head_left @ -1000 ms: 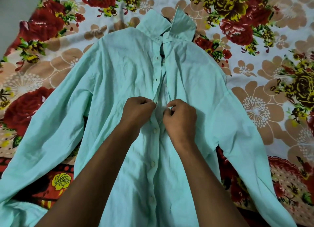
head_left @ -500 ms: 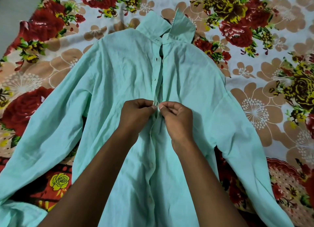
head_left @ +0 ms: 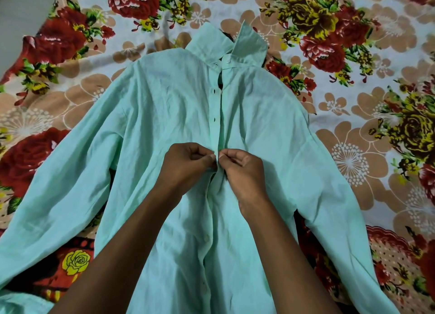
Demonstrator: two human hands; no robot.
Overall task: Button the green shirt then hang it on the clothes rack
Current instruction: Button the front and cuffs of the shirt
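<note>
Mint-green cotton shirt (head_left: pixel 164 130), long-sleeved and creased, lies face up and spread flat on a bed covered by a floral bedsheet (head_left: pixel 353 130) printed with red roses, yellow-brown blooms and tan flower outlines on a pale ground. Collar (head_left: pixel 226 43) points away from the camera, its two wings standing partly up; the hem end runs toward the lower frame edge, under the forearms. Left sleeve (head_left: pixel 47 196) extends toward the lower left corner, right sleeve (head_left: pixel 341 196) toward the lower right; both rest on the sheet. Front placket (head_left: pixel 215 116) runs down the middle. Above the hands it gapes slightly, with two dark buttonholes visible on the left strip and a dark slit just below the collar. Below the hands, pale buttons (head_left: pixel 207 237) sit in a row along the closed front. Left hand (head_left: pixel 186 165) and right hand (head_left: pixel 244 170) meet at mid-chest on the placket, knuckles up, fingertips touching or nearly so. Left grip: thumb and forefinger pressed together on the left placket edge. Right grip: thumb and forefinger pinching the opposite edge; whether a button is between them cannot be told, the fingers cover that spot. Both forearms cross the lower half of the shirt and hide part of the buttoned front. Grey plain surface (head_left: pixel 21 5) shows at the upper left corner beyond the bed.
</note>
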